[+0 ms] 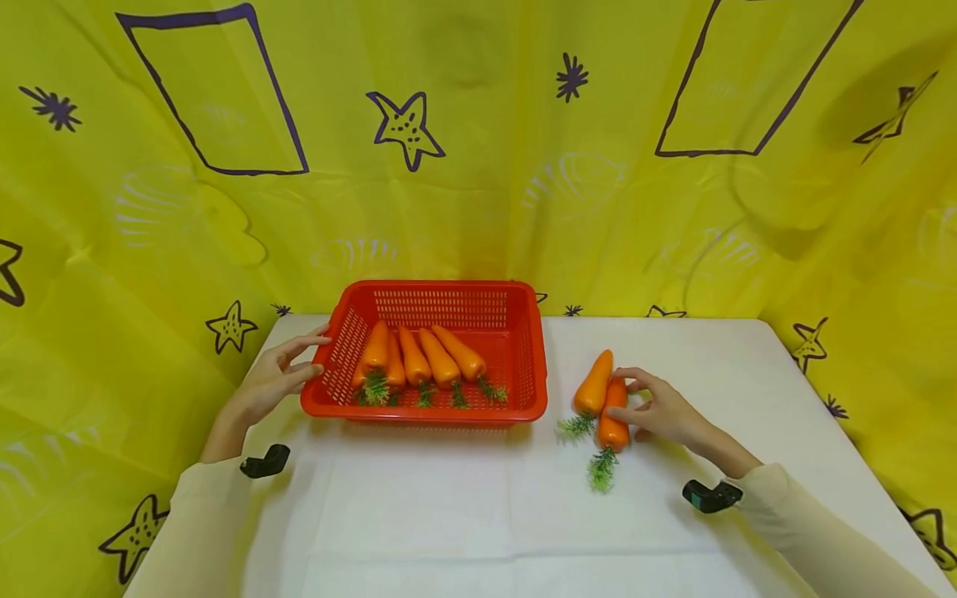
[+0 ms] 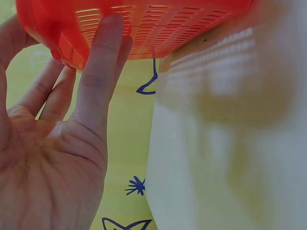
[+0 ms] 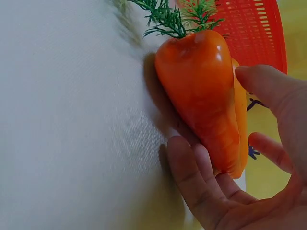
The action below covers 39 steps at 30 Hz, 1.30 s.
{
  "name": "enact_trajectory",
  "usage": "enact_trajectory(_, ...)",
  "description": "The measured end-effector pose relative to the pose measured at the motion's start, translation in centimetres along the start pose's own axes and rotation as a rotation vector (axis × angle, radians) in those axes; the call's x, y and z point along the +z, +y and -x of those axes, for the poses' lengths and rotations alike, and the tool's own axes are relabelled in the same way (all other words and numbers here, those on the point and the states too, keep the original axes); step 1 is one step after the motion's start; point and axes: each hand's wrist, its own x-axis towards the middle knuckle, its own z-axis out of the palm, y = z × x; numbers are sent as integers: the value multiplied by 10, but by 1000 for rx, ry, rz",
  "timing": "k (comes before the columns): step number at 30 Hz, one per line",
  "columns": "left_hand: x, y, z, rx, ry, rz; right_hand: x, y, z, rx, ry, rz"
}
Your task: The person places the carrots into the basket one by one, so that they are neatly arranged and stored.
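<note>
Two orange toy carrots with green leafy tops lie side by side on the white table. My right hand (image 1: 661, 409) is at the nearer carrot (image 1: 614, 425), thumb and fingers spread about its body; the right wrist view shows gaps between some fingers and the carrot (image 3: 199, 81). Just left of it lies the other carrot (image 1: 594, 384). A red plastic basket (image 1: 534, 399) holds several more carrots (image 1: 439, 359), leaves toward me. At the basket's left rim, my left hand (image 1: 267, 380) reaches with fingers mostly straight, their tips against its outside (image 2: 144, 28).
The white-covered table (image 1: 419, 515) extends in front of the basket and to the right of the loose carrots. A yellow curtain (image 1: 478, 208) with drawn starfish hangs behind the table and along both sides. A dark wrist device (image 1: 713, 496) sits on the right sleeve.
</note>
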Motion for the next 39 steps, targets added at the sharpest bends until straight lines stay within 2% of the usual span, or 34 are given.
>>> enact_trajectory(10,-1,-2,-1,-5,10,-28,-1,-9,-1,54,-2,167)
enact_trajectory(16,-3,-3,-1,-16,16,-35,-4,-12,-1,94,-47,75)
enact_trajectory(20,-3,-3,-1,-19,16,-35,-4,-11,0,106,-59,51)
enact_trajectory(32,0,1,0,-9,9,-22,-14,-16,2,90,-60,133)
enact_trajectory(39,1,1,0,-19,5,-2,-34,-29,9,57,-148,-28)
